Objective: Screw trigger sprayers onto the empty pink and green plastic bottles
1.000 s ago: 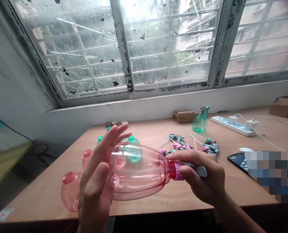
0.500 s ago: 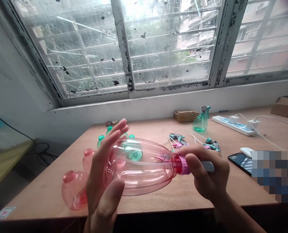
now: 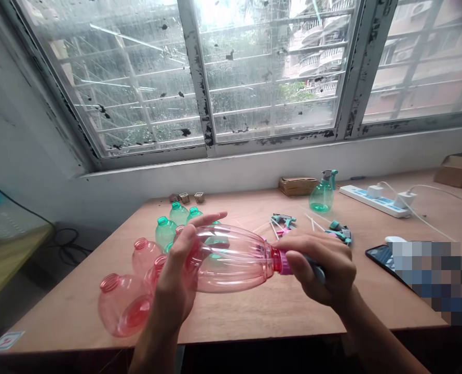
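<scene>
A clear pink spray bottle [image 3: 234, 265] lies sideways in the air above the table, its base to the left and its neck to the right. My left hand [image 3: 180, 265] is wrapped round the base end, fingers extended along the far side. At the neck, my right hand [image 3: 324, 265] grips the spray head, whose magenta collar [image 3: 285, 262] and grey part [image 3: 314, 270] show between and beyond the fingers. Whether the collar is fully seated on the neck I cannot tell. Below and left of my left hand stands a pink bottle without a head [image 3: 118, 306].
Several pink and green bottles [image 3: 164, 232] stand at the left of the table [image 3: 231, 322]. Loose spray heads [image 3: 283, 221] lie behind my right hand. A green spray bottle [image 3: 321, 195], a power strip [image 3: 375, 201], a phone [image 3: 381, 258] and a cardboard box [image 3: 298, 186] are farther back or right.
Both hands and the bottle have shifted; the neck end has moved left and slightly up. My left hand has turned and closed more round the base. My right hand keeps its grip on the spray head.
</scene>
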`<state>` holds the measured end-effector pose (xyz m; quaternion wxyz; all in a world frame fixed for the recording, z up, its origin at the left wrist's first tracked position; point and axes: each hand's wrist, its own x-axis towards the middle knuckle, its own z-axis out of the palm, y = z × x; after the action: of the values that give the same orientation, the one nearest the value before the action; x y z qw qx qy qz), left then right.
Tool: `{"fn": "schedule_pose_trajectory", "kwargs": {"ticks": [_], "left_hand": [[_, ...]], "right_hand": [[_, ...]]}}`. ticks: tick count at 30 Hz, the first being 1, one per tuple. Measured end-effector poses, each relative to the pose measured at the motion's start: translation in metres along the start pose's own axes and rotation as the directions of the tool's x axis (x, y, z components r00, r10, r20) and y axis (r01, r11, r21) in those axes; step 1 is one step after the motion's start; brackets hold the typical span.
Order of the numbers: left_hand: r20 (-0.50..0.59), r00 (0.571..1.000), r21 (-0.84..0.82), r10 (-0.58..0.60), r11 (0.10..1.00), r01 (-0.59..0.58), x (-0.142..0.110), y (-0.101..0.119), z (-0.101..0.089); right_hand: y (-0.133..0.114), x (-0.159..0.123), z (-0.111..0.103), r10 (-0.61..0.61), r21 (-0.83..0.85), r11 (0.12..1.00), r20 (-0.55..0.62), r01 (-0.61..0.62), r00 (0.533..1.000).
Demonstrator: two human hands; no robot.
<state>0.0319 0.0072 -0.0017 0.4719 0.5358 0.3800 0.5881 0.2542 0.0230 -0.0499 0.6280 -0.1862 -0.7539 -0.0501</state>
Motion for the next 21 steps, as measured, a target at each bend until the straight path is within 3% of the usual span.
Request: {"fn": "schedule_pose_trajectory", "kwargs": {"ticks": [5,9,12,14,18,21], "left_hand": [[-0.109,0.988,0.01,0.111,0.994,-0.111,-0.002,-0.003,0.008],[-0.161,0.972,0.061,0.173,0.984,-0.165,0.0,-0.001,0.003],[-0.174,0.962,0.074,0.21,0.977,-0.2,0.003,0.0,-0.003],[-0.169,0.953,0.074,0.253,0.967,-0.243,0.004,0.003,-0.005],[-0.197,0.92,0.059,0.34,0.94,-0.335,0.002,0.008,-0.004],[-0.233,0.903,0.022,0.361,0.93,-0.367,0.0,0.009,0.002]], "right_hand": [[0.001,-0.003,0.007,0.28,0.161,0.946,0.034,-0.281,0.959],[0.0,-0.001,0.018,0.548,0.289,0.765,0.177,-0.576,0.817],[0.0,0.0,0.024,0.592,0.396,0.622,0.326,-0.675,0.737],[-0.001,-0.002,0.025,0.561,0.428,0.618,0.347,-0.659,0.751],[-0.004,-0.011,0.023,0.467,0.458,0.706,0.273,-0.54,0.841],[-0.003,-0.018,0.023,0.415,0.478,0.741,0.226,-0.471,0.881]]}}
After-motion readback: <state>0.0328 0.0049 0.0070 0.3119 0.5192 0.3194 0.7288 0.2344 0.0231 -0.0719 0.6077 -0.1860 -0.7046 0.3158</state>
